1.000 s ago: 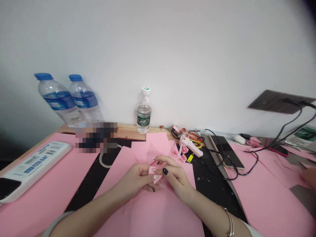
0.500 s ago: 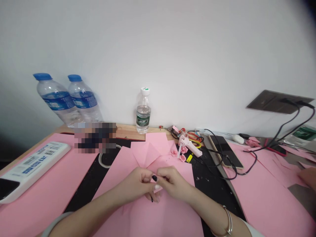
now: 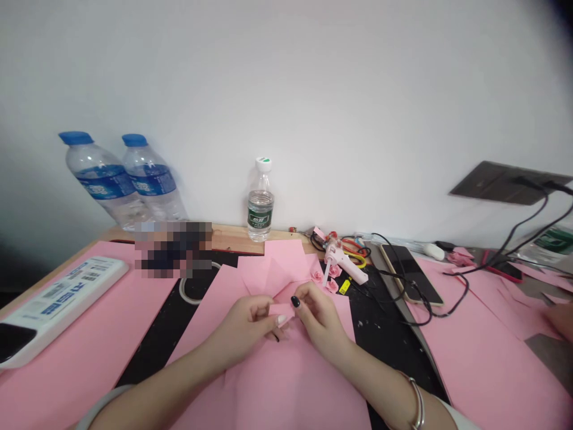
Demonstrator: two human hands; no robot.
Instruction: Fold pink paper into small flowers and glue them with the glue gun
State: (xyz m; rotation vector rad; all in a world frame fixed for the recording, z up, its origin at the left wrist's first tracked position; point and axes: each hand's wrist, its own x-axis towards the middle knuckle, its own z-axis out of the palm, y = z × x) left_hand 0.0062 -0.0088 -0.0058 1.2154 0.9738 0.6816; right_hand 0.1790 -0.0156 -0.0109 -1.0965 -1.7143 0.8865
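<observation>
Both my hands meet over a large pink paper sheet (image 3: 277, 382) at the table's middle. My left hand (image 3: 248, 325) and my right hand (image 3: 316, 316) pinch a small folded piece of pink paper (image 3: 281, 309) between thumbs and fingertips, just above the sheet. My right wrist wears a silver bangle (image 3: 416, 400). Just beyond my hands lie folded pink sheets (image 3: 273, 266) and three small pink paper roses (image 3: 329, 278).
A white glue gun (image 3: 344, 266), scissors and a phone (image 3: 409, 272) with black cables lie to the right. Three water bottles (image 3: 260, 203) stand by the wall. A white power strip (image 3: 58, 301) lies at far left. Another person's hand (image 3: 561, 316) shows at the right edge.
My hands have kept working the small pink piece, shifting slightly forward; my right thumb now sits on top of the piece.
</observation>
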